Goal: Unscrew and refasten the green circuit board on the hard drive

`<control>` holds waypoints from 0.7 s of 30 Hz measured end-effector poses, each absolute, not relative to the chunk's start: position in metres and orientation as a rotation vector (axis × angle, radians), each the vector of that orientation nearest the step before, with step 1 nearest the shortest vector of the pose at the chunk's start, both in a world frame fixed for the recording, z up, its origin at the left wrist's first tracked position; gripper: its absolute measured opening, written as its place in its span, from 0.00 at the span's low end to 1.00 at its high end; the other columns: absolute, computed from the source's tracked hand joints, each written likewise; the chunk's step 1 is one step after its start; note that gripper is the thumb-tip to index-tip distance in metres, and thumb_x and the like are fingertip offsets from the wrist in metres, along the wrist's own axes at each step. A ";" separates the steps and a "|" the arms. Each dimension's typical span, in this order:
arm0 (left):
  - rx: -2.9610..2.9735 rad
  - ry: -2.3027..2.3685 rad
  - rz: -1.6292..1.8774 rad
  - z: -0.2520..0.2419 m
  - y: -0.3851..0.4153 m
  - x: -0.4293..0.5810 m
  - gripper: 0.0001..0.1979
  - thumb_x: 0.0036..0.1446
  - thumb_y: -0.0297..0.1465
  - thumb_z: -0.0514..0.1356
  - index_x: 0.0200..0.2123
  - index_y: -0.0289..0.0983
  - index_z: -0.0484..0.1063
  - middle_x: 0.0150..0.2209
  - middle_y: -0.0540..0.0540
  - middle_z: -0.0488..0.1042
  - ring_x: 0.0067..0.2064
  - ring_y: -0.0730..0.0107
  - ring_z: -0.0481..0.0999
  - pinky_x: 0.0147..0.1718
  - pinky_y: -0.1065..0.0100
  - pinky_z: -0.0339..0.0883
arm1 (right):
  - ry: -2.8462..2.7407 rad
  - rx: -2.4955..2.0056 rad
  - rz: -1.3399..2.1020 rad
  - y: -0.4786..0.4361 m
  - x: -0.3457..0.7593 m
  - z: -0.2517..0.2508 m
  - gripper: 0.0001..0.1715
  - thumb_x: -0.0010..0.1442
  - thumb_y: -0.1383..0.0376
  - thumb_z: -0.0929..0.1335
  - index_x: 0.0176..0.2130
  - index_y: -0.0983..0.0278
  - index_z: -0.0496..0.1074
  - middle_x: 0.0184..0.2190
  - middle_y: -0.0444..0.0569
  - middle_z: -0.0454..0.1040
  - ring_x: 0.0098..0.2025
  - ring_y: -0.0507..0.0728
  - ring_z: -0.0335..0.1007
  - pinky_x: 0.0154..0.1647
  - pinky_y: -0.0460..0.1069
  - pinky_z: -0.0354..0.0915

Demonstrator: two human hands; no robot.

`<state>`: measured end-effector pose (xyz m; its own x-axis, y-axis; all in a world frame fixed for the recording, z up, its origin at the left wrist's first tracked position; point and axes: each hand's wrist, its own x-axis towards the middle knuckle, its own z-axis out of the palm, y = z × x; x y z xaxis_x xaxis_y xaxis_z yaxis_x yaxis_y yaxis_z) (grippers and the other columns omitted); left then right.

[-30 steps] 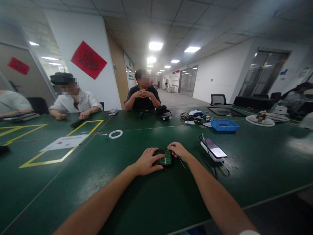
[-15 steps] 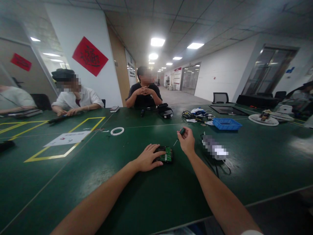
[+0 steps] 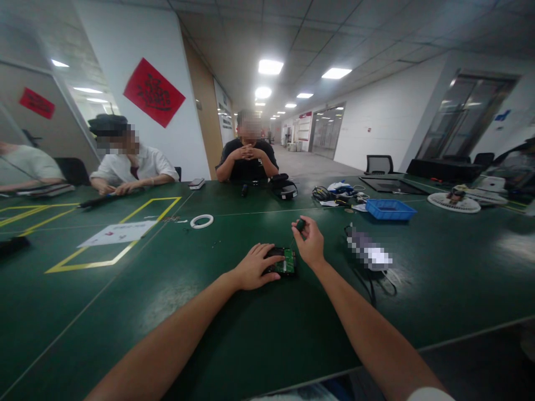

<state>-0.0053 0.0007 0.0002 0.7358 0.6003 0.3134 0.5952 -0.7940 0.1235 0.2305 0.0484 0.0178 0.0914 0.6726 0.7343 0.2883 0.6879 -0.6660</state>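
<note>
A small black device with a green circuit board (image 3: 289, 260), much like a hard drive, lies flat on the green table. My left hand (image 3: 254, 267) grips its left side: the thumb runs along the near edge, one finger stretches over the board, and the others reach the far edge. Part of the device is hidden under this hand. Above the board's right side, my right hand (image 3: 310, 240) is closed around the dark green handle of a screwdriver (image 3: 300, 225). Its thin shaft points down at the board's far part; whether the tip touches is too small to tell.
Right of my hands lies a partly blurred item with cords (image 3: 370, 253). Farther back are a blue tray (image 3: 390, 210), tangled cables (image 3: 336, 192) and a black case (image 3: 285, 189). A white ring (image 3: 202, 221) and a paper sheet (image 3: 117, 234) lie left. People sit across the table.
My right hand has moved left with the screwdriver, bringing its shaft from beside the device to over the board. My left hand stays on the device.
</note>
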 end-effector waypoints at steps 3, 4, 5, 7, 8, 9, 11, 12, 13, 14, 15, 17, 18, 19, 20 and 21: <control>2.912 1.006 0.523 0.001 0.001 -0.005 0.31 0.64 0.54 0.54 0.67 0.50 0.62 0.70 0.38 0.54 0.68 0.42 0.56 0.64 0.37 0.49 | -1.507 -0.833 0.338 0.048 0.230 0.018 0.26 0.65 0.57 0.70 0.59 0.60 0.65 0.51 0.56 0.76 0.50 0.60 0.79 0.53 0.58 0.76; 2.912 1.006 0.517 0.001 0.001 -0.005 0.32 0.64 0.54 0.54 0.67 0.50 0.62 0.70 0.38 0.53 0.68 0.42 0.55 0.64 0.36 0.49 | -1.511 -0.834 0.338 0.047 0.230 0.018 0.26 0.65 0.57 0.70 0.59 0.60 0.65 0.51 0.56 0.76 0.51 0.60 0.78 0.53 0.58 0.76; 2.913 1.007 0.510 0.002 0.000 -0.005 0.32 0.65 0.53 0.54 0.67 0.50 0.62 0.70 0.38 0.53 0.68 0.42 0.55 0.64 0.36 0.48 | -1.513 -0.837 0.339 0.047 0.230 0.019 0.26 0.65 0.57 0.70 0.59 0.60 0.65 0.51 0.56 0.76 0.51 0.60 0.78 0.53 0.58 0.76; 2.913 1.009 0.500 0.002 0.000 -0.005 0.32 0.65 0.54 0.53 0.67 0.50 0.62 0.70 0.38 0.53 0.69 0.42 0.55 0.64 0.37 0.48 | -1.516 -0.853 0.344 0.045 0.229 0.020 0.26 0.64 0.56 0.70 0.58 0.60 0.66 0.52 0.55 0.76 0.51 0.60 0.78 0.53 0.58 0.76; 2.912 1.011 0.499 0.002 0.000 -0.005 0.32 0.65 0.54 0.53 0.67 0.50 0.62 0.70 0.38 0.53 0.69 0.42 0.55 0.64 0.37 0.48 | -1.515 -0.862 0.347 0.045 0.229 0.021 0.26 0.64 0.56 0.70 0.58 0.60 0.66 0.52 0.55 0.76 0.51 0.60 0.78 0.53 0.58 0.76; 2.910 1.012 0.502 0.002 0.000 -0.005 0.32 0.65 0.54 0.53 0.67 0.50 0.62 0.70 0.38 0.53 0.69 0.42 0.55 0.64 0.37 0.48 | -1.514 -0.870 0.350 0.044 0.229 0.022 0.26 0.64 0.56 0.70 0.58 0.60 0.66 0.52 0.55 0.76 0.51 0.60 0.78 0.53 0.57 0.76; 2.903 1.011 0.517 0.002 -0.001 -0.005 0.31 0.64 0.54 0.54 0.67 0.50 0.62 0.70 0.38 0.54 0.68 0.42 0.55 0.64 0.37 0.48 | -1.514 -0.880 0.358 0.043 0.229 0.023 0.26 0.64 0.55 0.70 0.58 0.60 0.66 0.52 0.56 0.75 0.51 0.60 0.78 0.53 0.57 0.76; 2.899 1.010 0.525 0.002 -0.001 -0.005 0.31 0.64 0.54 0.54 0.67 0.50 0.62 0.70 0.39 0.54 0.68 0.42 0.55 0.64 0.37 0.48 | -1.514 -0.881 0.361 0.042 0.229 0.023 0.26 0.64 0.55 0.70 0.59 0.60 0.66 0.52 0.56 0.75 0.51 0.60 0.78 0.53 0.58 0.75; 2.896 1.008 0.532 0.002 -0.001 -0.005 0.31 0.64 0.53 0.54 0.67 0.50 0.63 0.70 0.39 0.55 0.68 0.42 0.56 0.64 0.37 0.48 | -1.513 -0.882 0.362 0.042 0.228 0.024 0.27 0.64 0.55 0.69 0.59 0.60 0.65 0.52 0.56 0.75 0.51 0.60 0.78 0.53 0.58 0.75; 2.895 1.006 0.538 0.002 -0.001 -0.005 0.31 0.64 0.53 0.55 0.67 0.50 0.63 0.70 0.39 0.55 0.68 0.42 0.56 0.64 0.37 0.48 | -1.515 -0.881 0.363 0.042 0.228 0.024 0.27 0.64 0.55 0.69 0.59 0.60 0.65 0.52 0.56 0.75 0.52 0.60 0.78 0.53 0.58 0.75; 2.896 1.004 0.541 0.002 0.000 -0.005 0.31 0.64 0.53 0.55 0.67 0.50 0.63 0.69 0.39 0.55 0.68 0.42 0.56 0.64 0.37 0.48 | -1.515 -0.881 0.361 0.042 0.228 0.024 0.27 0.64 0.55 0.69 0.59 0.60 0.65 0.52 0.56 0.75 0.52 0.60 0.78 0.53 0.58 0.75; 2.900 1.003 0.542 0.001 0.000 -0.006 0.31 0.64 0.53 0.55 0.67 0.50 0.63 0.70 0.39 0.55 0.68 0.42 0.56 0.64 0.38 0.49 | -1.514 -0.885 0.356 0.042 0.229 0.024 0.27 0.64 0.55 0.69 0.59 0.60 0.65 0.52 0.56 0.75 0.52 0.60 0.77 0.53 0.58 0.75; 2.901 1.004 0.540 0.001 0.000 -0.006 0.31 0.64 0.53 0.55 0.66 0.50 0.63 0.70 0.39 0.55 0.68 0.42 0.56 0.64 0.38 0.49 | -1.514 -0.889 0.352 0.042 0.229 0.023 0.27 0.64 0.56 0.69 0.59 0.60 0.65 0.52 0.56 0.75 0.52 0.60 0.77 0.53 0.57 0.75; 2.902 1.006 0.538 0.001 0.000 -0.005 0.31 0.64 0.53 0.55 0.67 0.50 0.63 0.70 0.39 0.54 0.68 0.42 0.57 0.64 0.38 0.49 | -1.517 -0.894 0.348 0.042 0.229 0.023 0.27 0.64 0.56 0.69 0.59 0.60 0.65 0.52 0.56 0.75 0.52 0.60 0.77 0.53 0.57 0.75; 2.902 1.009 0.536 0.001 0.000 -0.005 0.31 0.64 0.53 0.55 0.67 0.50 0.63 0.70 0.39 0.54 0.68 0.42 0.57 0.64 0.38 0.49 | -1.521 -0.898 0.344 0.042 0.229 0.023 0.27 0.64 0.56 0.69 0.59 0.60 0.65 0.52 0.56 0.75 0.52 0.60 0.77 0.53 0.57 0.75; 2.901 1.012 0.535 0.001 0.000 -0.005 0.31 0.64 0.53 0.55 0.67 0.50 0.63 0.70 0.39 0.55 0.67 0.42 0.57 0.64 0.38 0.49 | -1.526 -0.900 0.340 0.042 0.229 0.022 0.27 0.64 0.56 0.69 0.59 0.60 0.65 0.52 0.56 0.75 0.52 0.60 0.77 0.53 0.57 0.75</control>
